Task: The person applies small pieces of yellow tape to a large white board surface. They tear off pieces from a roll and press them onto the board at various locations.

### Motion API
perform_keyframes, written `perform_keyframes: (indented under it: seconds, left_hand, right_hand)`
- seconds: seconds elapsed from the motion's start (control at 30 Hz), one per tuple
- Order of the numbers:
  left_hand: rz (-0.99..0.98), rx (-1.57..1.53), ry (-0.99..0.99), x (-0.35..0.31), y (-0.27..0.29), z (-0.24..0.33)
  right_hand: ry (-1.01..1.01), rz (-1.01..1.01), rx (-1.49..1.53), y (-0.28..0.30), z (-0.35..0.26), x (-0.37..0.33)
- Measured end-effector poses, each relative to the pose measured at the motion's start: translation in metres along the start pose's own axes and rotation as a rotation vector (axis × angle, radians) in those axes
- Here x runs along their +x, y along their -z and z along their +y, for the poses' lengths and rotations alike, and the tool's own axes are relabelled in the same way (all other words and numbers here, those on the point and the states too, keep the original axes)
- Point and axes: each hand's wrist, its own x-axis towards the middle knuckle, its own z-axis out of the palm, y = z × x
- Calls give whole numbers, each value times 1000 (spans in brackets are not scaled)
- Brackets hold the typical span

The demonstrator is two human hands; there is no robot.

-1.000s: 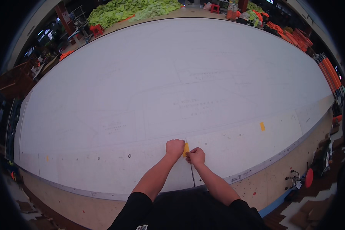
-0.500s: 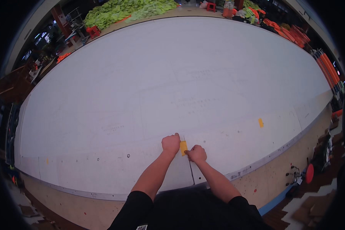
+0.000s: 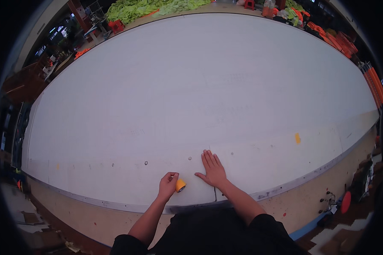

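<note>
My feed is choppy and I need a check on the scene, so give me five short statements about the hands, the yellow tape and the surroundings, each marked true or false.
1. The left hand holds a yellow tape roll. True.
2. The right hand is clenched in a fist. False: the right hand lies palm down with its thumb out.
3. A yellow strip lies on the white work surface, right of both hands. True.
4. The green fabric heap is at the near edge. False: the green fabric heap is beyond the far edge.
</note>
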Motion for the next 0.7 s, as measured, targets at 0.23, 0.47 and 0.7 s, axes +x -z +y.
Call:
perform_keyframes:
  seconds: [0.23, 0.47, 0.7]
  left_hand:
    - [41, -404, 214, -89, -38, 5]
    - [101, -556, 101, -166, -126, 12]
    - [158, -475, 24, -215, -185, -5]
  right_hand:
    - [94, -54, 1, 4, 24, -26]
    - [412, -193, 328, 44, 72, -167]
    - [-266, 449, 87, 147, 314, -216]
